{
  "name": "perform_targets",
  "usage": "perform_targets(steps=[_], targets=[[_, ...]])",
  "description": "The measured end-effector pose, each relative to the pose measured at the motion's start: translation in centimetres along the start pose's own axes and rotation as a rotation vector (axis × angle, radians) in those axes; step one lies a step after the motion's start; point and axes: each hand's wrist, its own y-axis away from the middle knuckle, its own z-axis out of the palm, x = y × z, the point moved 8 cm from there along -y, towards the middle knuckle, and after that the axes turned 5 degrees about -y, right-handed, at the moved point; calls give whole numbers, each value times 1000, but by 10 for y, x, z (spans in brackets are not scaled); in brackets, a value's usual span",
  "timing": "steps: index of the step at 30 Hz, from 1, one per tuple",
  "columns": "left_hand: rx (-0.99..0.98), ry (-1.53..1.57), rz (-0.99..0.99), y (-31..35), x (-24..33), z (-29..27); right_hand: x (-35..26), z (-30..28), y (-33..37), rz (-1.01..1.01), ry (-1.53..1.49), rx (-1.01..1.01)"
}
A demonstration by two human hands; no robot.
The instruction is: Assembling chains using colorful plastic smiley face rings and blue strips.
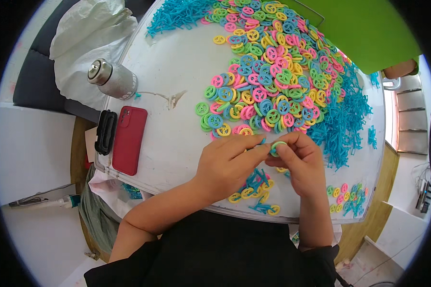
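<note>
Beside the multicoloured plastic-wheel pile, the right hand pinches a green plastic wheel between fingertips, the left hand a blue plastic piece.

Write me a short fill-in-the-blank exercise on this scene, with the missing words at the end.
1. The right hand grips a small ring-shaped piece whose colour is ____.
2. The big heap of wheel-shaped pieces mixes pink, yellow, green and ____.
3. The phone has a back coloured ____.
4. The black case lies just to the ____ of the phone.

Missing words: green; blue; red; left.
</note>
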Motion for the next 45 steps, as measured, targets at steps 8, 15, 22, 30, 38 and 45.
perform_targets(steps=[8,15,22,30,38,45], targets=[[-285,156,-223,1,-18,15,-9,-5,4,-197,420,-15],[-220,289,-316,3,-26,7,-45,31,17,-465,745,-193],[-252,216,-355,8,-24,11,-51,40,20,-616,1161,-257],[-261,70,-185,-4,-14,8,-11,1,5,4,217,-106],[-133,229,48,-5,-4,-9,-17,0,-2,130,346,-130],[-186,544,-486,6,-40,11,-61,31,-25,-785,1551,57]])
